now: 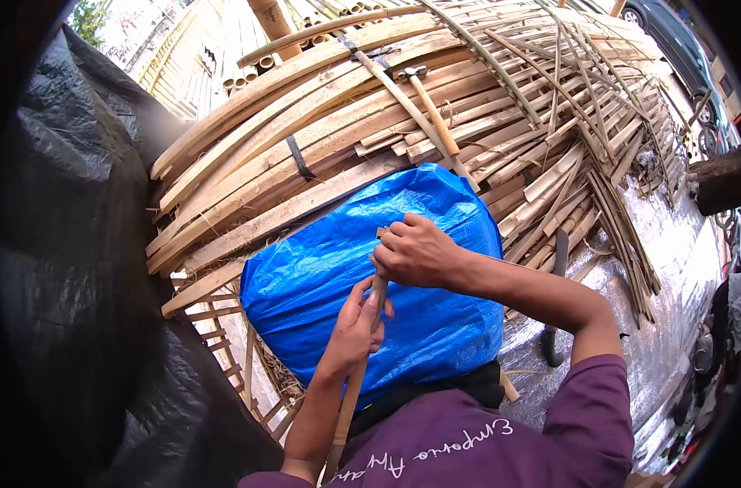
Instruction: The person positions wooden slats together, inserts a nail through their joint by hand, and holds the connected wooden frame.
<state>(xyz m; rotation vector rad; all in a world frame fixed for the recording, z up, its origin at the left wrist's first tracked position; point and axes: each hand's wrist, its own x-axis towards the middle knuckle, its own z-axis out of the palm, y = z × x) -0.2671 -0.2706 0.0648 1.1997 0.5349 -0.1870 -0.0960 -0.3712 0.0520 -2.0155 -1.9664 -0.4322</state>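
In the head view, a long, narrow, pale-brown bamboo strip (351, 398) runs from the centre of the frame down to the lower edge, left of middle, sloping over a bright blue plastic sheet (305, 268). The work appears to be under way on this one strip: it is already a slender length, but the fingers cover much of its upper part, so how much of it is finished and how much is left cannot be told. Long split-bamboo slats (265, 175) lie heaped across the upper half; which of them are worked is likewise unclear.

The right hand (417, 252), at the centre, is closed in a fist about the strip's upper part, a short brown end showing just above it; whether the fist hides anything else cannot be seen. The left hand (359, 321), just below, is narrowly curled around the strip, the thumb lying along it.

A hammer with a pale wooden handle (435, 115) rests on the slats at upper centre, and a dark, long-bladed knife (560, 260) lies right of centre, beyond the right forearm.
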